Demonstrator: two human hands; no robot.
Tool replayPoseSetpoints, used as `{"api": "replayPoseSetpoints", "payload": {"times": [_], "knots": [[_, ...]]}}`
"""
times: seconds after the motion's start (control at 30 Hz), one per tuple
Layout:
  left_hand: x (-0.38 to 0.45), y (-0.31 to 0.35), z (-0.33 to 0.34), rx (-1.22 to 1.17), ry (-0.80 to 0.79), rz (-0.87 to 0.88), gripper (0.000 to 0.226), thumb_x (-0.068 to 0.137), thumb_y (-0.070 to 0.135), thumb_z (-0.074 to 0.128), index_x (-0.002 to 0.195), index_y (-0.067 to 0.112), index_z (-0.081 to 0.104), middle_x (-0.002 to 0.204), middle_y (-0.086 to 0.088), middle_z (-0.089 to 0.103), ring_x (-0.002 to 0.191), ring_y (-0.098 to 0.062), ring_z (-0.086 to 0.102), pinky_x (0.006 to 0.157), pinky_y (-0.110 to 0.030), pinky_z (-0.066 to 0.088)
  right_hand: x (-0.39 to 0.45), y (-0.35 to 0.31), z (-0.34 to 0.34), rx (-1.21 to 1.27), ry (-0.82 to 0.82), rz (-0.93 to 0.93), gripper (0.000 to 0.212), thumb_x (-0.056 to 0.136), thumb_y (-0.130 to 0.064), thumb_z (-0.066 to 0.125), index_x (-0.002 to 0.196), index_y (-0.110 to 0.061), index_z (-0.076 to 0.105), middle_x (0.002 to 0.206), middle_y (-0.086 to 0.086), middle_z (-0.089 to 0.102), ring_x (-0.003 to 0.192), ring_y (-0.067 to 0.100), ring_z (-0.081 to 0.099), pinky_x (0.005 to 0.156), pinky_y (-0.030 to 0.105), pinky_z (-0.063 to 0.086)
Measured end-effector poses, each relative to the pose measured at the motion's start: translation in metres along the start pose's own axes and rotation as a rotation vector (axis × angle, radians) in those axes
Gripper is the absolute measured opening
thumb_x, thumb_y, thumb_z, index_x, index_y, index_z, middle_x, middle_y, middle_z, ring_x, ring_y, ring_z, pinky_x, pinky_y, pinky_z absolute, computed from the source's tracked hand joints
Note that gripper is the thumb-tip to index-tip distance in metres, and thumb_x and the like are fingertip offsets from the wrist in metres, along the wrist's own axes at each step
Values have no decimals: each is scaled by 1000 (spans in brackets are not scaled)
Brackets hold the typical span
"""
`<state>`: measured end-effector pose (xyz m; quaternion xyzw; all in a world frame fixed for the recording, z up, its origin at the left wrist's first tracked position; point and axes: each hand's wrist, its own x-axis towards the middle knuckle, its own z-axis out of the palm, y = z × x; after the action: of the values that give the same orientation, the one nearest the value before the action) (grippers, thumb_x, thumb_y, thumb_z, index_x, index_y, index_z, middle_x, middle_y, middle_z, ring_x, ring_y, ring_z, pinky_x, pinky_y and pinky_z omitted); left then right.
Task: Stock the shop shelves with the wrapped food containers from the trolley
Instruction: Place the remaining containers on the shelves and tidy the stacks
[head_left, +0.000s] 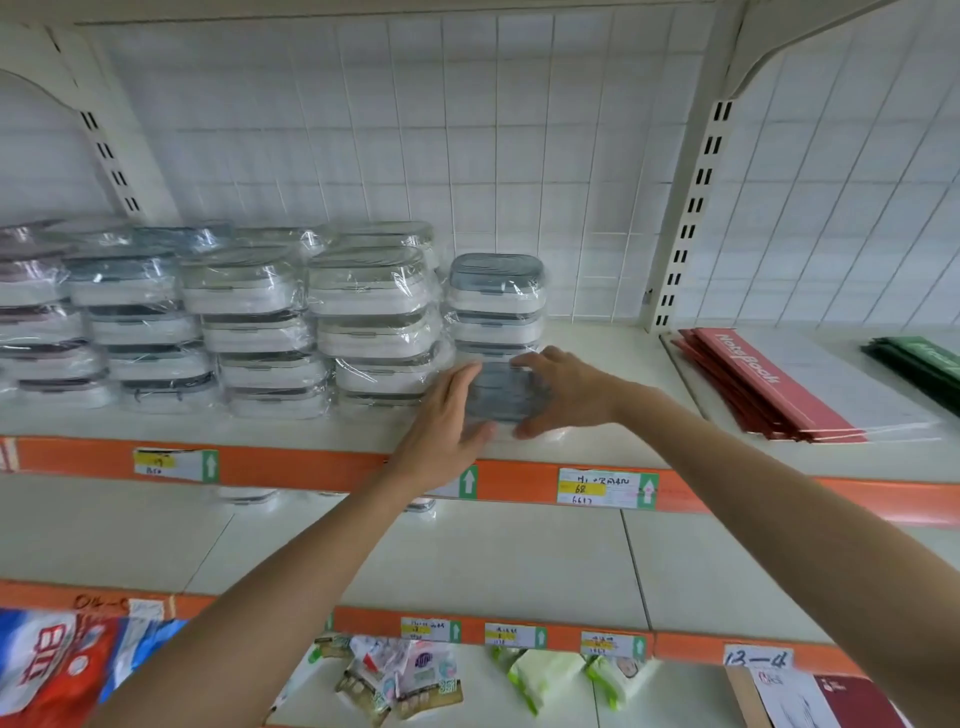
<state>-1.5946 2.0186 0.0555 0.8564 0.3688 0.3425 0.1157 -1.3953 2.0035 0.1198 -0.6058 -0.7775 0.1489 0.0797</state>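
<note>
While both my hands are up on the top shelf (597, 343), I've got one wrapped food container (501, 392) between them, a clear-wrapped box with a dark grey lid. It sits on the shelf near the front edge, right in front of a short stack of grey-lidded containers (496, 306) and just beside the taller stacks of wrapped containers (249, 322) that fill the left half of the shelf. My left hand (449, 415) lies flat against the container's left side with the fingers straight and together, thumb down near the front corner. My right hand (563, 392) is cupped over the right side, fingers curled on the far edge and thumb at the front, so it's gripping the box. Motion blur makes it hard to say whether the container is fully resting on the shelf.

Off to the right, past the slotted upright (696, 208), a pile of red notebooks (769, 384) lies flat, with some green ones (919, 358) beyond. Orange price strip (311, 462) along the shelf edge carries a handwritten price tag (605, 488). Way down on the bottom shelf there are small snack packets (400, 680).
</note>
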Motion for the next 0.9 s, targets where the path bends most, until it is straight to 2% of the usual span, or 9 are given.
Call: {"api": "replayPoseSetpoints", "payload": {"times": [0.1, 0.2, 0.33, 0.43, 0.53, 0.6, 0.7, 0.8, 0.9], "knots": [[-1, 2, 1, 22, 17, -28, 63, 86, 25, 57, 137, -5, 36, 134, -20, 41, 124, -28, 40, 105, -16, 21, -5, 3, -30, -76, 125, -12, 84, 70, -42, 79, 140, -21, 37, 127, 8, 39, 119, 27, 36, 99, 36, 37], [0, 2, 3, 51, -28, -47, 51, 87, 13, 61, 131, -5, 42, 127, -19, 45, 116, -32, 46, 99, -24, 29, -13, 5, -61, 34, 240, -30, 76, 70, -33, 81, 136, -22, 44, 122, 8, 37, 115, 25, 37, 99, 32, 35], [5, -1, 5, 84, -126, -49, 47, 88, 12, 56, 134, 7, 45, 133, -8, 46, 124, -19, 44, 98, -16, 25, -3, 3, -83, 221, 382, -28, 74, 70, -30, 82, 134, -24, 45, 120, 3, 29, 113, 17, 35, 99, 22, 32], [10, 0, 2, 109, -225, -17, 45, 90, 11, 51, 134, 10, 45, 134, -2, 43, 124, -13, 42, 98, -15, 26, 24, 2, -89, 230, 444, -6, 78, 68, -32, 83, 135, -22, 45, 128, 8, 30, 120, 21, 36, 106, 26, 31], [15, -2, -4, 140, -311, 16, 39, 89, 10, 50, 127, 11, 51, 128, 1, 48, 114, -13, 49, 99, -27, 38, 54, 2, -97, 192, 464, 10, 76, 68, -35, 82, 134, -23, 45, 132, 8, 32, 125, 29, 33, 109, 41, 32], [18, -5, -9, 155, -344, 3, 38, 88, 12, 51, 125, 12, 53, 125, 2, 50, 111, -15, 52, 97, -32, 40, 72, 1, -103, 141, 466, 26, 72, 71, -37, 79, 134, -26, 44, 135, 7, 33, 126, 30, 27, 108, 45, 30], [20, -7, -15, 197, -354, -13, 39, 89, 14, 51, 128, 13, 51, 127, 2, 50, 115, -17, 47, 101, -29, 34, 98, 4, -101, 84, 391, 24, 64, 76, -42, 73, 133, -31, 45, 138, 2, 39, 131, 30, 25, 110, 47, 26], [18, -4, -16, 210, -376, -28, 39, 91, 16, 48, 129, 15, 50, 129, 2, 48, 117, -18, 44, 101, -30, 35, 111, 10, -96, 46, 285, 30, 63, 77, -49, 67, 134, -37, 43, 134, 0, 47, 131, 29, 32, 108, 51, 28], [18, -1, -18, 220, -397, -36, 39, 91, 16, 48, 130, 14, 50, 128, 2, 48, 117, -16, 45, 99, -30, 36, 111, 14, -98, -53, 247, 44, 68, 81, -53, 63, 141, -40, 34, 149, -3, 32, 139, 30, 21, 110, 56, 22]]}}
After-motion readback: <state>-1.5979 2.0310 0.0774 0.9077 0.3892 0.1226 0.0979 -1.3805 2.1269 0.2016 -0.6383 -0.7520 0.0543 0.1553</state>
